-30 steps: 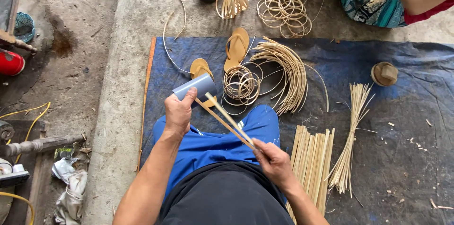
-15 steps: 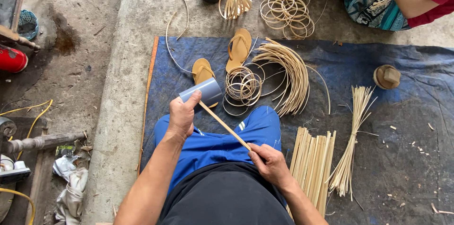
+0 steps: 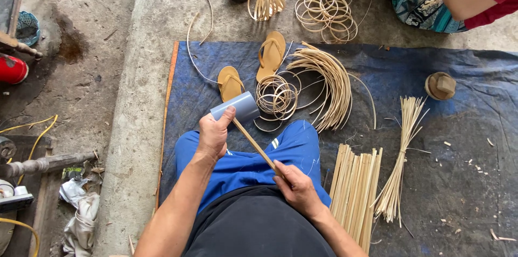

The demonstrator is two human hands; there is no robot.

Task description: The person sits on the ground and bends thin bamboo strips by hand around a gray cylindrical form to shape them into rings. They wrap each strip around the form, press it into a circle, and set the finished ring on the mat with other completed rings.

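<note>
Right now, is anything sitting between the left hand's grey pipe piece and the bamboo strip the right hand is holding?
Nothing visible. The left hand grips the grey pipe piece, and the bamboo strip runs straight from the right hand up to the pipe, its upper end under the left thumb. The rattan rings lie beyond, off that line.

No packages, labels, signs or screens in view
</note>
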